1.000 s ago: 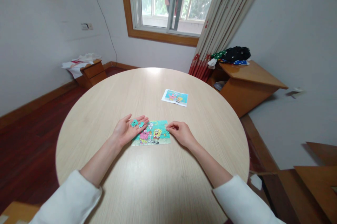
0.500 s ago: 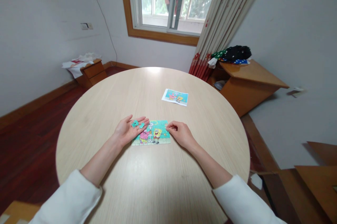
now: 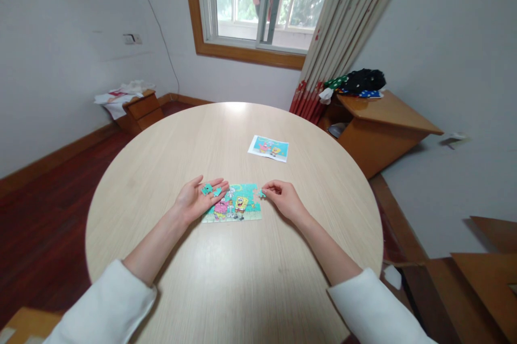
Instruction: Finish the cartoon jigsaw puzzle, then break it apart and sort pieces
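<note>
A small cartoon jigsaw puzzle [image 3: 238, 205] lies flat on the round wooden table [image 3: 226, 145] in front of me. My left hand [image 3: 196, 199] rests palm up at the puzzle's left edge, fingers spread, with two loose teal pieces [image 3: 210, 190] lying on the fingers. My right hand [image 3: 285, 198] is at the puzzle's right edge, pinching a single teal piece [image 3: 262, 192] between thumb and fingertips, just off the upper right corner.
A printed reference picture [image 3: 269, 148] lies farther back on the table. A low wooden cabinet [image 3: 379, 128] with dark clothing stands at the right by a curtain [image 3: 339, 32]. Another small cabinet [image 3: 139, 110] with papers stands at the left wall. Cardboard lies on the floor at the right.
My right hand has lifted slightly off the puzzle's right edge and now shows a teal piece pinched in its fingers. The left hand has stayed put.
</note>
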{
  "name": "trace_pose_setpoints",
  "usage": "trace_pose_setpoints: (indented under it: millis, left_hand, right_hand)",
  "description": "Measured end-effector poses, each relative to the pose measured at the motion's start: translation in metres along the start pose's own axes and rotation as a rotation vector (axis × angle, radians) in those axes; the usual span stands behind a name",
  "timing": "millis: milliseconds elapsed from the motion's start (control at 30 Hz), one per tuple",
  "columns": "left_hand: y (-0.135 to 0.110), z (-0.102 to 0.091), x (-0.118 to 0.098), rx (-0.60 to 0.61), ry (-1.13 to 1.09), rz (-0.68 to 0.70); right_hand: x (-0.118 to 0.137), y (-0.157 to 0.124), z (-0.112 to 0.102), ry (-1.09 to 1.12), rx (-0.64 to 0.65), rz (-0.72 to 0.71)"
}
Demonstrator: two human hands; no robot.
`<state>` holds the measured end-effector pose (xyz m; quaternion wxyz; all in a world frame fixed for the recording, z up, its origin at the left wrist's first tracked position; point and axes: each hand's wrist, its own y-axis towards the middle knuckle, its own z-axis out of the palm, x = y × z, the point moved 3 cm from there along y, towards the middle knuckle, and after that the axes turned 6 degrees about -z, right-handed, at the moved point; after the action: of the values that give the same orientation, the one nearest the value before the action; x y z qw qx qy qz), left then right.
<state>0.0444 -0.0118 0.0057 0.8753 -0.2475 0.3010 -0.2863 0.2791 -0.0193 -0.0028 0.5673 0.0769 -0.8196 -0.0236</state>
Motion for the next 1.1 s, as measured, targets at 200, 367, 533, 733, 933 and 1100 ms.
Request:
trace_pose_setpoints:
  millis: [200, 367, 533, 733, 933, 1100]
  left_hand:
    - [-0.003, 0.003, 0.001, 0.07, -0.015, -0.024]
    - [-0.006, 0.007, 0.002, 0.113, 0.044, -0.043]
    - [-0.007, 0.008, 0.003, 0.177, 0.075, -0.062]
    - [-0.007, 0.007, 0.005, 0.274, 0.083, -0.09]
    - [-0.011, 0.011, 0.008, 0.326, 0.062, -0.145]
    - [-0.014, 0.015, 0.011, 0.317, 0.065, -0.169]
  right_hand:
    - [-0.001, 0.002, -0.019, -0.319, -0.068, -0.007]
    - [0.007, 0.0, -0.019, -0.393, -0.069, -0.024]
    - [0.006, 0.0, -0.018, -0.423, -0.06, -0.034]
    - [0.004, 0.0, -0.018, -0.433, -0.049, -0.018]
    - [0.006, 0.0, -0.016, -0.468, -0.044, -0.015]
    - [0.006, 0.0, -0.016, -0.485, -0.037, -0.033]
